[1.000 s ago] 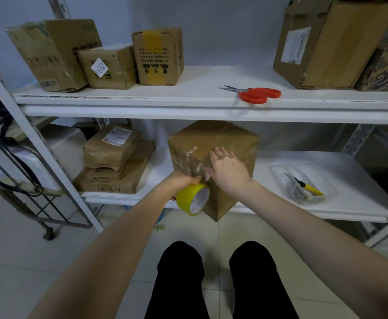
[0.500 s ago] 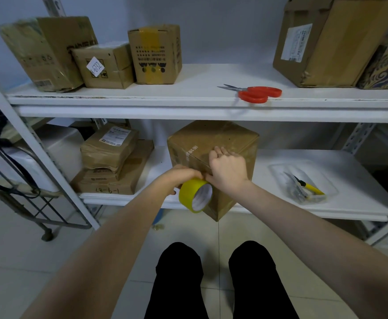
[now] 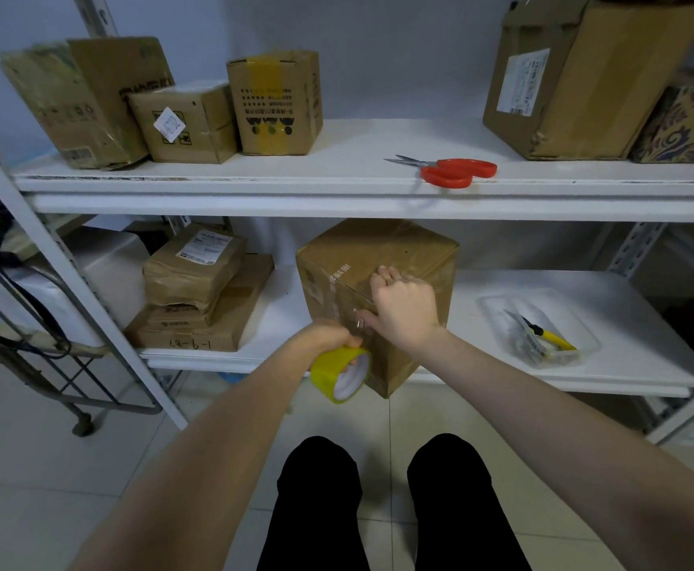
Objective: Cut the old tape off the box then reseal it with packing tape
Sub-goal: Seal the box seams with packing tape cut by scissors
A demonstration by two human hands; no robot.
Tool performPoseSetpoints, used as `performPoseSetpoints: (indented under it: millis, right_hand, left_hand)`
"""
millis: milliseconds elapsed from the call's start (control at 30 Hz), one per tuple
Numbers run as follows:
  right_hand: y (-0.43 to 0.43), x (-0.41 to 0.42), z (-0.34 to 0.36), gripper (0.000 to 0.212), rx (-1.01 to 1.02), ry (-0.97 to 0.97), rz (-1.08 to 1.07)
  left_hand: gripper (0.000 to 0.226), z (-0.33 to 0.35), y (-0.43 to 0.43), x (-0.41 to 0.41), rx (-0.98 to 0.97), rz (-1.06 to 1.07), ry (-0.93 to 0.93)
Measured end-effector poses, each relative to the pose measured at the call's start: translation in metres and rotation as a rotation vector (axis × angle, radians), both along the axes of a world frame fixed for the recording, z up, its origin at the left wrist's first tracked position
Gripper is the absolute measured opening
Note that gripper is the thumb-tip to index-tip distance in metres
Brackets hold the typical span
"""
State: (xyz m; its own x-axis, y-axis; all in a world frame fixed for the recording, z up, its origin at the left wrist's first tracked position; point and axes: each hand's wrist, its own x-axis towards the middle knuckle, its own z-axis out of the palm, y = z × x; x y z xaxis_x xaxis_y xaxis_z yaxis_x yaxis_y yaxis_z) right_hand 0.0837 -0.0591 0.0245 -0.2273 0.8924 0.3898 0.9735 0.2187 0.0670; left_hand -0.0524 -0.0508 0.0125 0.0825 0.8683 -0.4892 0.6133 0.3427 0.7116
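A brown cardboard box (image 3: 403, 249) stands on the lower white shelf (image 3: 501, 381), one corner jutting over the front edge. My left hand (image 3: 324, 337) grips a yellow roll of packing tape (image 3: 339, 375) just in front of the box's near corner. My right hand (image 3: 403, 309) rests on the box's top near edge with fingers curled, thumb pressing a clear strip of tape at the corner. Red-handled scissors (image 3: 454, 171) lie on the upper shelf (image 3: 337, 187), above the box.
A clear tray (image 3: 584, 348) holding a yellow utility knife (image 3: 549, 336) sits right of the box. Stacked flat parcels (image 3: 197, 298) lie to its left. Several cartons line the upper shelf, a big one (image 3: 584, 76) at the right. A metal trolley (image 3: 40, 348) stands at left.
My right hand went from lying flat on the box to curled, thumb at the corner. My left hand drew the yellow roll downward, away from the box corner.
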Motion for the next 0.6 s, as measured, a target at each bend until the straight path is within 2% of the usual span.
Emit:
performPoseSetpoints:
  millis: [100,300,433,500,533,567,600]
  right_hand:
    - [0.000,0.003,0.000,0.060,0.019,-0.003,-0.011]
    - [0.001,0.014,0.000,0.067,0.016,-0.023,0.007]
    - [0.003,0.016,0.001,0.066,-0.041,-0.047,0.023]
    - [0.000,0.019,0.006,0.057,-0.041,-0.003,0.051]
    - [-0.002,0.020,0.008,0.046,0.026,0.060,0.111]
    - [-0.006,0.021,0.015,0.033,0.147,0.133,0.189]
    - [-0.010,0.023,0.023,0.022,0.307,0.185,0.274]
  left_hand:
    - [0.043,0.001,0.005,0.001,0.048,-0.009,0.019]
    - [0.036,-0.005,0.007,0.006,0.128,0.068,-0.022]
    - [0.010,-0.005,0.010,0.014,0.164,0.083,0.000]
    - [0.011,-0.003,0.016,0.014,0.253,0.110,0.066]
    - [0.008,0.001,0.018,0.013,0.288,0.136,0.083]
    - [0.004,0.005,0.021,0.013,0.323,0.160,0.084]
    - [0.011,0.011,0.023,0.014,0.361,0.176,0.080]
